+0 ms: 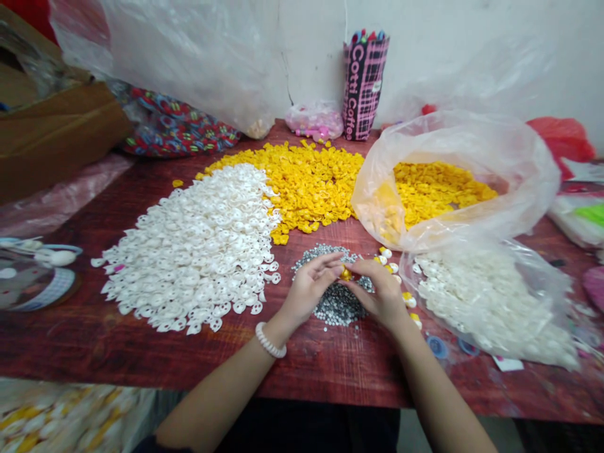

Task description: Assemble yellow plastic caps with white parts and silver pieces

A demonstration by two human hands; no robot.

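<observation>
Fingertips of my left hand point(314, 282) and my right hand point(383, 294) meet around a small yellow plastic piece point(346, 274), partly covered by the fingers. Both hands are closed on it, just above a pile of small grey-silver round bits point(340, 306). Left of them spreads a heap of white plastic pieces with small holes point(198, 251). Behind lies a heap of yellow plastic pieces point(314, 182). Beside my right hand runs a loose row of joined yellow-and-white pieces point(408, 299).
An open clear bag point(514, 189) with yellow pieces stands at the right, above a bag of white pieces point(495, 308). A plaid paper bag point(363, 88) leans on the wall. A cardboard box point(61, 132) is at left; a tape roll point(50, 289) lies below it.
</observation>
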